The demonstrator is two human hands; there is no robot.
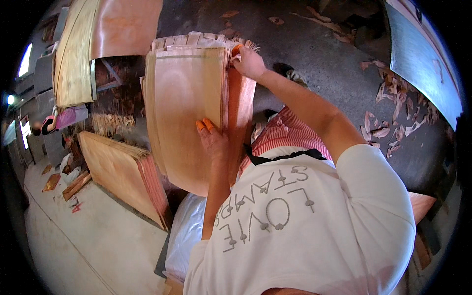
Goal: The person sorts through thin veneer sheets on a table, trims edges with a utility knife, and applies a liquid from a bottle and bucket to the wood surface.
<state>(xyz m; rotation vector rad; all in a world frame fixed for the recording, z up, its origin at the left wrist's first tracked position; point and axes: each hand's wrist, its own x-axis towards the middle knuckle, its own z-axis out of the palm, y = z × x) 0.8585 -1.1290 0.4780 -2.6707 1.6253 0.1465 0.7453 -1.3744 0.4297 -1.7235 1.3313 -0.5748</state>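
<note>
Head view, tan veneer stack (184, 118), ragged edge

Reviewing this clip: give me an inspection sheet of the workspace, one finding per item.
Surface: dark floor around the work; what supports the stack is hidden.
Work items: stack of wood veneer sheets, edges uneven.
Clutter: veneer scraps on the floor, right side; crumpled scraps elsewhere.
Grips: left hand open on the top sheet, orange finger covers; right hand at the stack's far right corner, hold unclear.
Cables: nothing seen.
Surroundings: second stack at left; another person beyond.
</note>
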